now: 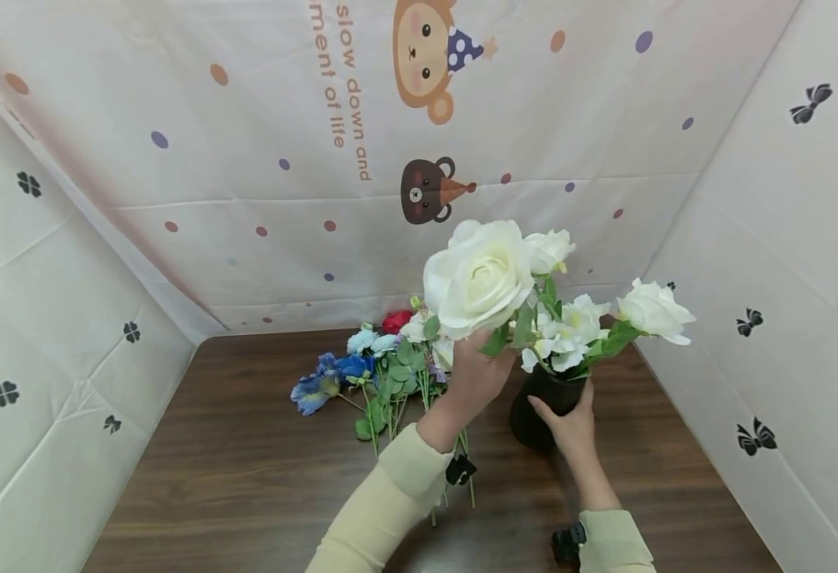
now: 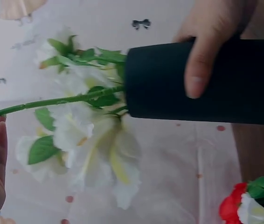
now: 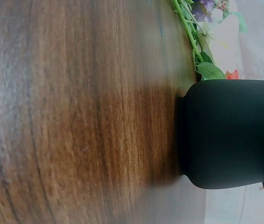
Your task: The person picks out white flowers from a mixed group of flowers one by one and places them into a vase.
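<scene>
My left hand point(image 1: 470, 378) pinches the green stem point(image 2: 52, 102) of a large white rose point(image 1: 481, 274), held up over the table. In the left wrist view that stem runs into the mouth of a black vase point(image 2: 164, 88). My right hand point(image 1: 572, 430) grips the side of the vase, thumb point(image 2: 199, 77) across its front. The vase stands slightly tilted in the head view, and its base point(image 3: 202, 135) is at the tabletop. White ruffled flowers point(image 1: 569, 334) and another white rose point(image 1: 653, 310) stick out of it. The stem's lower end is hidden inside.
Left of the vase lies a bunch of loose artificial flowers on the brown wooden table point(image 1: 247, 461), with a blue iris point(image 1: 316, 386), a red rose point(image 1: 396, 321) and green leaves point(image 1: 400, 374). Printed cloth walls point(image 1: 282, 255) enclose the table at the back and both sides.
</scene>
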### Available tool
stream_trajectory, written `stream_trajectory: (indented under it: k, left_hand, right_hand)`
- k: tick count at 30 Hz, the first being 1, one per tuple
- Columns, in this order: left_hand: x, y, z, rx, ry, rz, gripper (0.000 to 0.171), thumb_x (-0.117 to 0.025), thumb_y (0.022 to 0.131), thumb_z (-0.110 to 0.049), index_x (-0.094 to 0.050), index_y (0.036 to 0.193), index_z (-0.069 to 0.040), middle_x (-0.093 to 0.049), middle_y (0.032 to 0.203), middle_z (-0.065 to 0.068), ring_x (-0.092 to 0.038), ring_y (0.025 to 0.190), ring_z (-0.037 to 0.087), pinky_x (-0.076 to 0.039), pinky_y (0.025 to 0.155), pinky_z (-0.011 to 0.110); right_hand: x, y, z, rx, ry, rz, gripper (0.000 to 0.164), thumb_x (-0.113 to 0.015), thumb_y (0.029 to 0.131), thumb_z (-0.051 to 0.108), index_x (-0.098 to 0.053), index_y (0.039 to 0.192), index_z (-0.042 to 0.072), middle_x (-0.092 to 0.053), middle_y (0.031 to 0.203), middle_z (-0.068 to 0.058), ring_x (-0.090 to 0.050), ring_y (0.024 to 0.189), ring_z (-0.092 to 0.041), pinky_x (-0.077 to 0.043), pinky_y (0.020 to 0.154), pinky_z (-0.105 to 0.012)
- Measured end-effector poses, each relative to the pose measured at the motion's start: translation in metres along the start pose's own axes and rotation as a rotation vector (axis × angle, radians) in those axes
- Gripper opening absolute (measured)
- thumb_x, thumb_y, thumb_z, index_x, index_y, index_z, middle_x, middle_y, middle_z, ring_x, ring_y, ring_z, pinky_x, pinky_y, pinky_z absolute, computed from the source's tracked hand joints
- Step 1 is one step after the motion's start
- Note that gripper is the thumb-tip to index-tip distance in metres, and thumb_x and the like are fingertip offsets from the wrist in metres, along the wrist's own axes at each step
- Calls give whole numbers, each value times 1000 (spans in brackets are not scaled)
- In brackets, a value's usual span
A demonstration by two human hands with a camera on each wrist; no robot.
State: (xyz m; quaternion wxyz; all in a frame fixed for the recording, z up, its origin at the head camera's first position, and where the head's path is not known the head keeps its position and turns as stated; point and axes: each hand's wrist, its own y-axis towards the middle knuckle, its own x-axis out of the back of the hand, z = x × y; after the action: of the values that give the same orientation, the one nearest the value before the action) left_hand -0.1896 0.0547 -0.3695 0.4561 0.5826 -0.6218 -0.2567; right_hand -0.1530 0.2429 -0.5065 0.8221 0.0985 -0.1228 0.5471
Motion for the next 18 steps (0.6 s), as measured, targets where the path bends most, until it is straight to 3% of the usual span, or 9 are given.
stream_trajectory:
  k: [1, 3, 6, 8, 10, 14, 18]
  left_hand:
    - [-2, 0, 1, 39, -71, 10, 44, -54, 105, -36, -69, 94, 4, -65, 71, 15, -53, 60, 18, -44, 63, 16]
    - [-6, -1, 4, 76, -103, 30, 36, -61, 103, -28, -71, 94, 5, -62, 62, 14, -46, 50, 16, -38, 55, 15]
    - [-10, -2, 9, 110, -128, 61, 17, -72, 94, -8, -70, 103, 6, -61, 64, 15, -43, 50, 14, -35, 55, 14]
    - [-13, -2, 11, 130, -139, 78, 21, -75, 89, -2, -69, 108, 6, -61, 67, 15, -45, 53, 13, -36, 57, 14]
    - [-16, -2, 14, 151, -150, 104, 19, -74, 89, -1, -69, 106, 6, -58, 65, 15, -42, 53, 13, -35, 56, 15]
    - [-24, -4, 19, 192, -146, 161, 14, -72, 92, -5, -70, 102, 5, -66, 72, 16, -54, 58, 17, -42, 61, 12]
    - [-30, -8, 25, 229, -90, 213, 21, -71, 95, -15, -70, 103, 4, -67, 73, 16, -58, 61, 18, -42, 63, 11]
  right_hand:
    - [0, 0, 0, -1, 1, 0, 110, -78, 89, 22, 1, 166, 16, -17, 170, -25, -22, 155, -47, -22, 123, -67]
    - [0, 1, -1, -3, 4, -1, 110, -78, 90, 22, 1, 166, 16, -16, 170, -24, -21, 156, -47, -22, 123, -67]
    - [0, 1, -1, 2, 5, 0, 110, -78, 90, 22, 2, 166, 16, -16, 171, -23, -20, 156, -47, -22, 123, -67]
    - [0, 1, -1, 5, 6, 1, 110, -78, 90, 22, 1, 166, 16, -17, 170, -24, -21, 156, -47, -22, 123, -67]
    - [0, 1, -1, 4, 5, 5, 109, -78, 90, 22, 1, 166, 16, -18, 169, -24, -22, 155, -47, -23, 123, -66]
    - [1, 1, -1, -8, 0, 15, 110, -77, 91, 23, 3, 166, 17, -16, 170, -24, -21, 156, -46, -22, 123, -66]
    - [1, 0, -1, -13, -7, 25, 110, -76, 92, 25, 6, 166, 18, -13, 171, -23, -19, 156, -46, -21, 124, -67]
